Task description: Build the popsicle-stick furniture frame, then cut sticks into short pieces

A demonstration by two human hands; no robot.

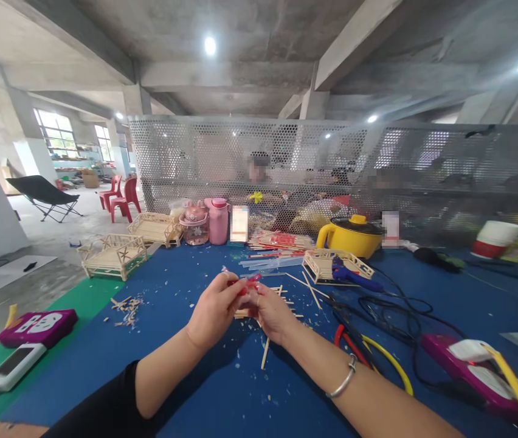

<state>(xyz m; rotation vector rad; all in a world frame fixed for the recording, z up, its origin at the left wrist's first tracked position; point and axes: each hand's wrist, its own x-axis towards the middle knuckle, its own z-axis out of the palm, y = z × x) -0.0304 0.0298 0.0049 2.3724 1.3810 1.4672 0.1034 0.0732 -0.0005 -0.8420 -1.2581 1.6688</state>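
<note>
Both hands are closed and meet over the middle of the blue table. Between my left hand [216,301] and my right hand [273,313] is a small, crinkled piece of clear and red plastic wrapper [255,278]. Fingers cover most of it, so its contents cannot be made out. Below the hands lie thin wooden sticks [265,354], partly hidden, some crossing in a lattice. Just beyond them are clear glue sticks [268,263] and a pile of red-and-white paper-wrapped sticks [281,240]. A blue glue gun [354,277] rests against a small wooden stick frame [320,267] to the right.
Red-and-yellow-handled pliers [354,347], black cables [389,316] and a purple power strip [453,359] lie right. A yellow pot [352,238] and pink bottle [217,220] stand before a perforated metal screen [186,152]. Left are wooden stick models [115,255] and wood scraps [127,310].
</note>
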